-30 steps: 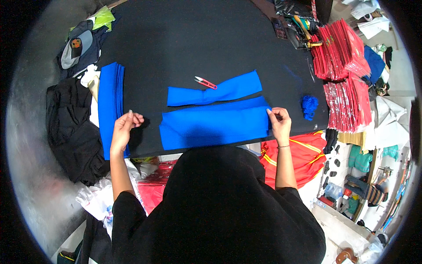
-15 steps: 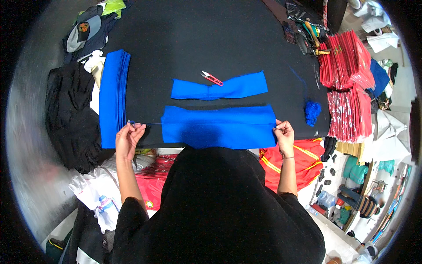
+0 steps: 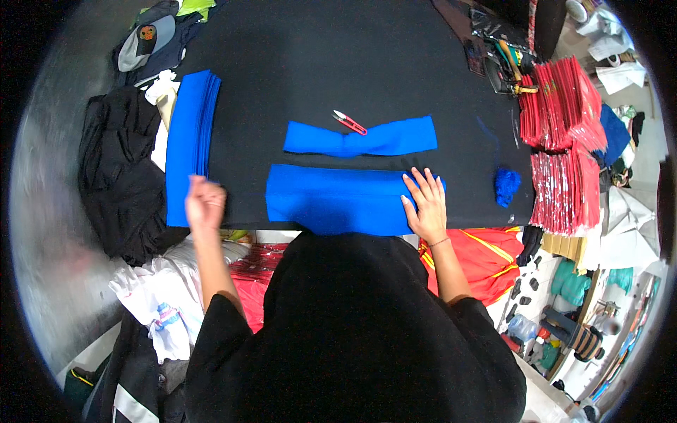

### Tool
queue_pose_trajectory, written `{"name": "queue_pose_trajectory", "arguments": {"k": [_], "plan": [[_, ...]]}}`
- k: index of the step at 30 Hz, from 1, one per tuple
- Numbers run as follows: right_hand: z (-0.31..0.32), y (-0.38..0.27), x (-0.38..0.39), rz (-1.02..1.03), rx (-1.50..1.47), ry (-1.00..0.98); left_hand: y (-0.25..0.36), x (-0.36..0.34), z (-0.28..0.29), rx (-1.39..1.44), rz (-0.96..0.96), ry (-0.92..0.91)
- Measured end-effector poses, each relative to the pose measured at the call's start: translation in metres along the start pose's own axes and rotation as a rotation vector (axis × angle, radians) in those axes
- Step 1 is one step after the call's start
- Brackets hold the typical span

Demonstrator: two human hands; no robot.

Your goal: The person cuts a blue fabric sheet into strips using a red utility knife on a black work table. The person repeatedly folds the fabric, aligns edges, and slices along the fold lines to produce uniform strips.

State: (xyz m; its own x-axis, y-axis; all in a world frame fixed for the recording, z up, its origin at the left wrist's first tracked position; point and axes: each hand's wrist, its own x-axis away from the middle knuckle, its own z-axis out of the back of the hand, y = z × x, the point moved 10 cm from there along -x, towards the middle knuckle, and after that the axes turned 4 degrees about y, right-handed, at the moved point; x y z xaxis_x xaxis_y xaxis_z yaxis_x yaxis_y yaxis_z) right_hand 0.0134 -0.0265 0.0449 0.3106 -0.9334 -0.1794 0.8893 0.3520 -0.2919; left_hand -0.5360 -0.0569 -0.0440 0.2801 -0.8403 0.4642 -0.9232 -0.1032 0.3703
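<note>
A wide blue fabric strip lies flat at the table's near edge. My right hand presses on its right end, fingers stretched out and spread. Off the strip's left end, my left hand is closed and slightly blurred, beside the lower end of a stack of folded blue fabric. What its fingers hold, if anything, cannot be made out. Beyond the wide strip lies a narrower blue strip, pinched in at its middle. Red-handled thread snips rest on that one's upper edge.
A tangle of blue thread lies at the table's right. Red packets in clear plastic are stacked beyond it. Black cloth and a grey cap are at the left. Red cloth with yellow stripes hangs below the right edge.
My right hand has gone from pinching the wide strip's right edge to lying flat on it. My left hand has closed; the thread stretched from it to the strip no longer shows.
</note>
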Motion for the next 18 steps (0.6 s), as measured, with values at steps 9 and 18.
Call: {"name": "queue_pose_trajectory", "arguments": {"k": [9, 18], "plan": [[0.001, 0.001, -0.005, 0.007, -0.003, 0.032, -0.064, 0.076, -0.112, -1.89, 0.37, -0.485], [0.003, -0.002, -0.002, -0.002, 0.001, 0.047, -0.006, 0.007, -0.074, -0.209, -0.033, -0.122]]}}
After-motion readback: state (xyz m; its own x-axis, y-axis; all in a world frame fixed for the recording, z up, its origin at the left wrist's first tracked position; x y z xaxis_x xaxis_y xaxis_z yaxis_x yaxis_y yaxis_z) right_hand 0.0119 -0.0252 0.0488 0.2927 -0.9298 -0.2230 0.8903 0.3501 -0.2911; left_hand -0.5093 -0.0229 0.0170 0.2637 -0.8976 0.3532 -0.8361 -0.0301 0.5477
